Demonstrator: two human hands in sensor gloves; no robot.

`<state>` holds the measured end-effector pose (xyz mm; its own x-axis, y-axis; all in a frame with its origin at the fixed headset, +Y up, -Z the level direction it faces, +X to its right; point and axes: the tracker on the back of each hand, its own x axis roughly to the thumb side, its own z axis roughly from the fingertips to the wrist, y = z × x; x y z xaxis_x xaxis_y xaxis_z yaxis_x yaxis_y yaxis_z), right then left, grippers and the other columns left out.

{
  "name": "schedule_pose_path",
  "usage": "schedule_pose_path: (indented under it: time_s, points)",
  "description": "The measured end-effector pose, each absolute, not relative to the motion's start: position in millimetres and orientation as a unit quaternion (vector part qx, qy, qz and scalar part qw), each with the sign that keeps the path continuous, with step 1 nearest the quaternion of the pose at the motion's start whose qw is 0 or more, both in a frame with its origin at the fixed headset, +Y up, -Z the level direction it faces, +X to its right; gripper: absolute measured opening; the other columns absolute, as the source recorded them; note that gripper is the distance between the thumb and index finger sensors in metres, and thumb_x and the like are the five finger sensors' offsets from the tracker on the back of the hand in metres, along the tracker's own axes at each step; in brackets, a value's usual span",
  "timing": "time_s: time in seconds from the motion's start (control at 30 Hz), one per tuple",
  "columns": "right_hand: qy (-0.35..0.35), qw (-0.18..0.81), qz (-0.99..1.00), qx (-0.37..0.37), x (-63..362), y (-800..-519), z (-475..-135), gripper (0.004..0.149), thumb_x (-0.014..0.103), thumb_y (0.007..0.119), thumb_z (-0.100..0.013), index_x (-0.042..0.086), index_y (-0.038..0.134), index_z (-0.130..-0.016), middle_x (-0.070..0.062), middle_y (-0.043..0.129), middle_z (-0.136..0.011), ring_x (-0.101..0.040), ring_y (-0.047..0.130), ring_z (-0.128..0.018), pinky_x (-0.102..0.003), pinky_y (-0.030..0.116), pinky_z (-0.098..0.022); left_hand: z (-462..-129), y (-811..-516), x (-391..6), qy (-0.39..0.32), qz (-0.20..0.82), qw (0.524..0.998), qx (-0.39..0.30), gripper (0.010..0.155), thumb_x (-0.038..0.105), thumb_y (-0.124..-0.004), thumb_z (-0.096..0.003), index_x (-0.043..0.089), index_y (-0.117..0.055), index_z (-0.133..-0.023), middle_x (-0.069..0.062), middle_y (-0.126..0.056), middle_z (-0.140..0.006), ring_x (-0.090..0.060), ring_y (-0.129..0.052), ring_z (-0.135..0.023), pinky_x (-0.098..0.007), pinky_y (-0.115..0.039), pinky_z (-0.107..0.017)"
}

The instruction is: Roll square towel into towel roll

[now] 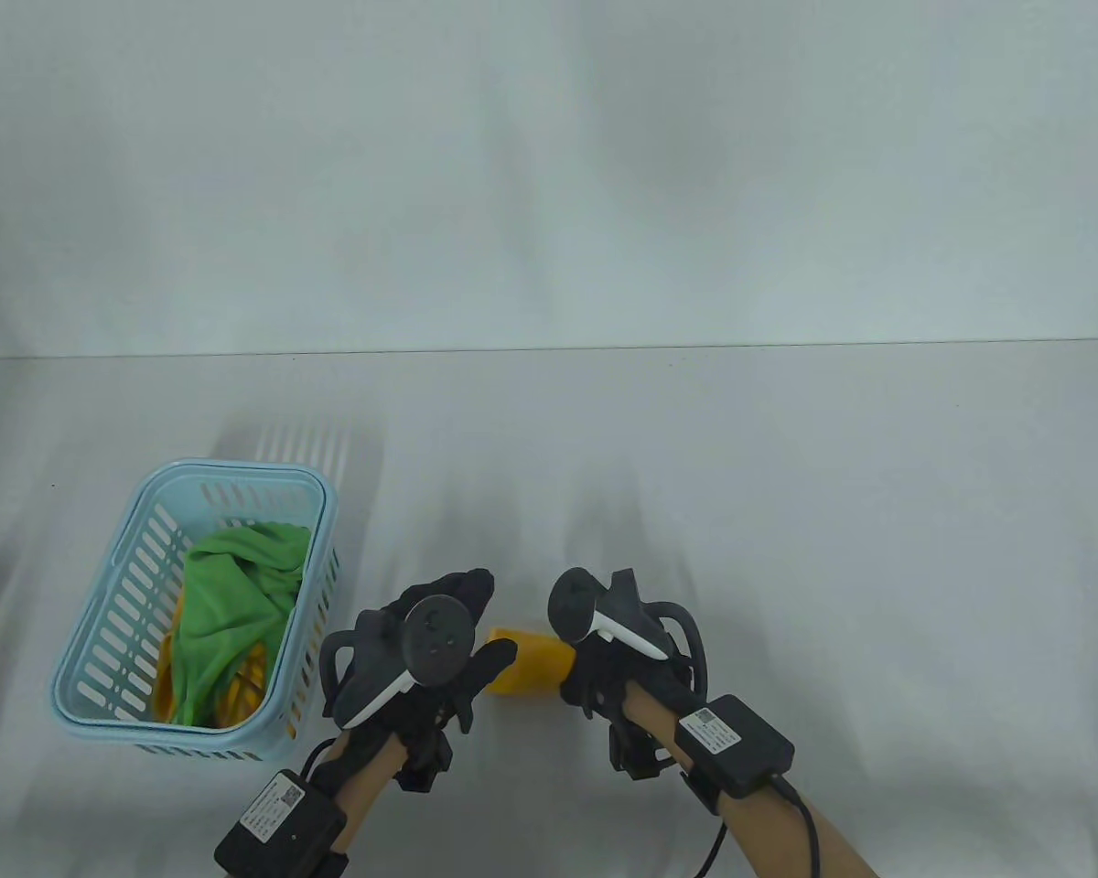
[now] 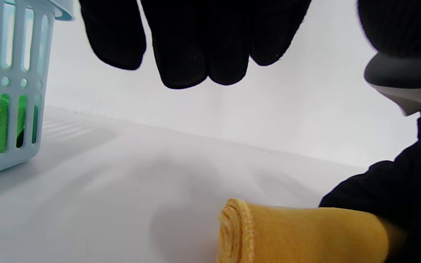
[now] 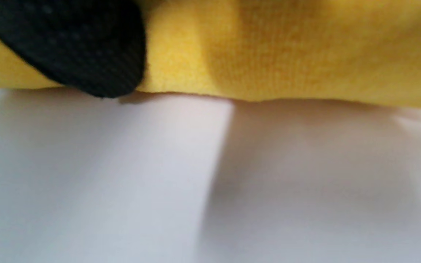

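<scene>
Roll looks done: yellow towel roll (image 1: 529, 672) lies at table's (image 1: 787, 476) 6 o'clock, right hand (image 1: 618, 663) gripping its end, left hand (image 1: 425, 654) slack w/ nothing held, next prob. just letting go gently.

**Yellow towel, rolled, near table edge**

I see the yellow towel roll (image 1: 532, 660) lying on its side, wound tight, its stitched spiral end (image 2: 234, 233) facing left, near the table's near edge, right of centre-left.
</scene>
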<state>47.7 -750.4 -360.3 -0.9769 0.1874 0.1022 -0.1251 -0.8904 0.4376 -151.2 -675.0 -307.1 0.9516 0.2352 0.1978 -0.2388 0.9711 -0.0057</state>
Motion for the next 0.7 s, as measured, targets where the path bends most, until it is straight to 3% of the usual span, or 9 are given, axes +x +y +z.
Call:
schedule_pose_path:
  time_s: [0.2, 0.43, 0.57, 0.7]
  points:
    - [0.183, 0.140, 0.972, 0.042, 75, -715, -364, 0.066, 0.046, 0.092, -0.025, 0.028, 0.068, -0.084, 0.002, 0.070, -0.085, -0.029, 0.068, -0.083, -0.057, 0.053, -0.071, -306, -671, -156, -0.093, 0.123, 0.988, 0.025, 0.082, 0.064, -0.074, -0.0328, 0.030, -0.057, -0.105, 0.001, -0.069, -0.108, -0.031, -0.079, -0.097, -0.056, -0.066, -0.071]
    - [0.083, 0.148, 0.985, -0.044, 149, -662, -382, 0.067, 0.045, 0.093, -0.026, 0.029, 0.066, -0.085, 0.003, 0.068, -0.087, -0.029, 0.066, -0.085, -0.058, 0.051, -0.071, -305, -667, -157, -0.092, 0.116, 0.988, 0.044, 0.082, 0.064, -0.074, -0.0328, 0.030, -0.056, -0.106, 0.000, -0.068, -0.109, -0.031, -0.078, -0.097, -0.056, -0.066, -0.071]
    - [0.026, 0.116, 0.987, -0.113, 199, -651, -398, 0.067, 0.044, 0.093, -0.026, 0.031, 0.064, -0.086, 0.004, 0.066, -0.089, -0.028, 0.064, -0.088, -0.058, 0.050, -0.072, -304, -666, -157, -0.091, 0.111, 0.988, 0.053, 0.082, 0.064, -0.073, -0.0327, 0.030, -0.056, -0.106, 0.001, -0.068, -0.109, -0.031, -0.078, -0.098, -0.056, -0.066, -0.071]
    - [-0.009, 0.066, 0.980, -0.185, 251, -659, -417, 0.067, 0.044, 0.092, -0.027, 0.032, 0.063, -0.086, 0.005, 0.064, -0.090, -0.028, 0.063, -0.088, -0.058, 0.049, -0.073, -303, -667, -156, -0.091, 0.113, 0.988, 0.052, 0.082, 0.064, -0.073, -0.0328, 0.030, -0.056, -0.105, 0.001, -0.068, -0.109, -0.031, -0.078, -0.098, -0.056, -0.066, -0.071]
